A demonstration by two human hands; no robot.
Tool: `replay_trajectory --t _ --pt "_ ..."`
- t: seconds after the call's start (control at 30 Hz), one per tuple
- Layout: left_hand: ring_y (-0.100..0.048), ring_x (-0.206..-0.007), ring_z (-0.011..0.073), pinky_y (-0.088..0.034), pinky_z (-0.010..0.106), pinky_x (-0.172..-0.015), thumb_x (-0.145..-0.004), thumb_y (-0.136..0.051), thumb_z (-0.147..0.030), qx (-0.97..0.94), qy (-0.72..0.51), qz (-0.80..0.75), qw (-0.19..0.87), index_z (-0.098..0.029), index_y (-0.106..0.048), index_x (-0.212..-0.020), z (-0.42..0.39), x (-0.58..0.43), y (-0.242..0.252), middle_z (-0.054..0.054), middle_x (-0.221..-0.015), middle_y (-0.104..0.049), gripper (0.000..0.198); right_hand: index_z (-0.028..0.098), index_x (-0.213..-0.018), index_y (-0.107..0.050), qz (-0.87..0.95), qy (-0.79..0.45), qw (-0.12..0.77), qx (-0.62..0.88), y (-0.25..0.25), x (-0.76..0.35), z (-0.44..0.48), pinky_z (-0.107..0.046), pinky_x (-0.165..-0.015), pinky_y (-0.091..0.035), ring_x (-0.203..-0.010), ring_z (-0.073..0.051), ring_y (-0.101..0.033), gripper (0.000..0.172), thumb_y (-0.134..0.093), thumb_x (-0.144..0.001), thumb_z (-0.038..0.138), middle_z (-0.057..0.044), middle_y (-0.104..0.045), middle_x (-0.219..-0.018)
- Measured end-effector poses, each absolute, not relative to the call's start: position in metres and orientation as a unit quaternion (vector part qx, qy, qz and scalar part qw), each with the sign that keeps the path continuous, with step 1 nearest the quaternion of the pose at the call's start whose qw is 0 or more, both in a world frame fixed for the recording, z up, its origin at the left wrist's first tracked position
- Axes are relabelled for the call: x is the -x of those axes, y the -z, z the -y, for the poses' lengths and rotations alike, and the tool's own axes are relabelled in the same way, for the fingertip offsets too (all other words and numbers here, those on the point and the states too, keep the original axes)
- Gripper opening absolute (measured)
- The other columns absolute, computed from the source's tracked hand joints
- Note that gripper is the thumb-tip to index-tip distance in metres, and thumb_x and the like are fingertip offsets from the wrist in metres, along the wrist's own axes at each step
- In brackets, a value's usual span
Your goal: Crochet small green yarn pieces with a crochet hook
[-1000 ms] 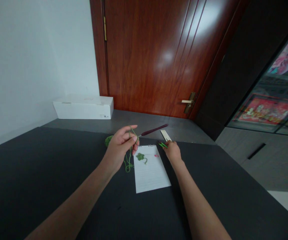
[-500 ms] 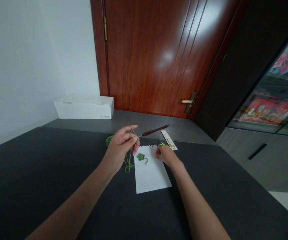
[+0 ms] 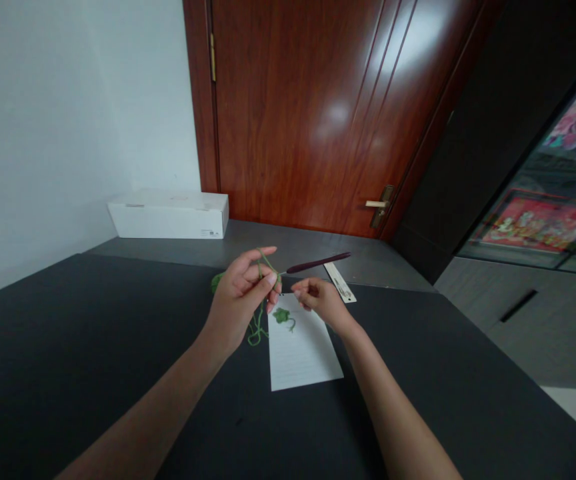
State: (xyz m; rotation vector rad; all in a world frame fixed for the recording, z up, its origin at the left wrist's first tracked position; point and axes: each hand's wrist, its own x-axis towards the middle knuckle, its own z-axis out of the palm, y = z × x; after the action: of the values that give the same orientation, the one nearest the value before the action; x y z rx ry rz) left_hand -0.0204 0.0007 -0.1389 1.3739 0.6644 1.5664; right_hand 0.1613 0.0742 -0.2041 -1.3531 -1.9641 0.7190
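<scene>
My left hand (image 3: 246,285) is closed on green yarn (image 3: 258,320), with a strand looped over its raised index finger. A crochet hook (image 3: 318,263) with a dark maroon handle sticks out to the right from between its fingertips. My right hand (image 3: 322,300) is pinched just above the notepad, right of the left hand; what its fingertips hold, if anything, is too small to make out. A small green crocheted piece (image 3: 281,315) with a curled tail lies on the lined white notepad (image 3: 303,360).
The green yarn ball (image 3: 217,283) sits behind my left hand. Beyond the right hand lies a pale ruler-like strip (image 3: 340,283). A long white box (image 3: 168,217) stands at the back left of the black tabletop (image 3: 118,347), before a wooden door (image 3: 298,120).
My right hand has moved left from the notepad's upper right edge toward my left hand. The hook's handle has shifted slightly right. The green clips seen beside the right hand no longer show.
</scene>
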Motion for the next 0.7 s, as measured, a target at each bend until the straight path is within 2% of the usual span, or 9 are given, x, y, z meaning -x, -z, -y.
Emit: replay_trajectory --t 0.03,0.1,0.2,0.3,0.47,0.57,0.7 --pt "-0.056 -0.055 0.012 -0.044 0.023 -0.046 -0.086 -0.065 -0.02 -0.563 -0.638 -0.27 0.451 -0.016 -0.053 -0.128 -0.001 0.021 0.139 -0.002 -0.069 -0.062 0.043 0.016 -0.102 -0.065 0.743 -0.307 0.349 0.482 0.198 -0.156 -0.069 -0.024 -0.057 -0.047 -0.057 -0.011 -0.058 0.02 -0.052 -0.095 0.029 -0.002 -0.068 -0.073" --pt "-0.056 -0.055 0.0119 -0.044 0.022 -0.046 -0.087 -0.065 -0.02 -0.57 -0.642 -0.269 0.436 -0.017 -0.053 -0.128 -0.001 0.021 0.14 -0.002 -0.069 -0.062 0.043 0.017 -0.089 -0.064 0.66 -0.486 0.474 0.322 0.186 -0.147 -0.057 -0.024 -0.052 -0.042 -0.05 -0.009 -0.05 0.021 -0.064 -0.088 0.038 0.001 -0.064 -0.066" --pt "-0.057 -0.055 0.0121 -0.044 0.022 -0.046 -0.088 -0.064 -0.02 -0.571 -0.648 -0.267 0.427 -0.017 -0.052 -0.129 -0.002 0.022 0.142 -0.002 -0.068 -0.062 0.043 0.019 -0.084 -0.066 0.572 -0.608 0.512 0.204 0.171 -0.136 -0.038 -0.023 -0.05 -0.038 -0.05 -0.008 -0.048 0.026 -0.079 -0.076 0.04 0.001 -0.066 -0.066" --pt "-0.058 -0.054 0.0121 -0.045 0.022 -0.046 -0.088 -0.064 -0.02 -0.571 -0.649 -0.269 0.425 -0.017 -0.052 -0.129 -0.003 0.023 0.143 -0.003 -0.067 -0.061 0.043 0.02 -0.083 -0.069 0.558 -0.622 0.515 0.192 0.162 -0.131 -0.027 -0.023 -0.054 -0.041 -0.055 -0.009 -0.052 0.026 -0.084 -0.072 0.038 0.002 -0.067 -0.067" --pt "-0.057 -0.053 0.0115 -0.044 0.022 -0.047 -0.088 -0.065 -0.02 -0.573 -0.642 -0.271 0.431 -0.018 -0.053 -0.129 -0.004 0.024 0.144 -0.004 -0.066 -0.061 0.043 0.021 -0.082 -0.07 0.581 -0.59 0.525 0.195 0.16 -0.128 -0.024 -0.024 -0.062 -0.048 -0.065 -0.011 -0.059 0.02 -0.081 -0.076 0.036 0.001 -0.069 -0.072" --pt "-0.056 -0.052 0.0114 -0.044 0.022 -0.048 -0.088 -0.064 -0.02 -0.569 -0.646 -0.274 0.428 -0.018 -0.054 -0.128 -0.005 0.023 0.145 -0.004 -0.065 -0.061 0.041 0.022 -0.083 -0.069 0.598 -0.556 0.537 0.21 0.161 -0.126 -0.027 -0.025 -0.062 -0.049 -0.064 -0.011 -0.059 0.019 -0.079 -0.078 0.037 0.002 -0.066 -0.072" --pt "-0.057 -0.054 0.0121 -0.044 0.022 -0.046 -0.087 -0.064 -0.019 -0.551 -0.662 -0.273 0.429 -0.018 -0.054 -0.125 -0.006 0.022 0.144 -0.003 -0.068 -0.061 0.04 0.023 -0.093 -0.063 0.597 -0.541 0.553 0.214 0.163 -0.125 -0.029 -0.023 -0.056 -0.049 -0.059 -0.01 -0.057 0.026 -0.077 -0.078 0.039 0.005 -0.06 -0.068"
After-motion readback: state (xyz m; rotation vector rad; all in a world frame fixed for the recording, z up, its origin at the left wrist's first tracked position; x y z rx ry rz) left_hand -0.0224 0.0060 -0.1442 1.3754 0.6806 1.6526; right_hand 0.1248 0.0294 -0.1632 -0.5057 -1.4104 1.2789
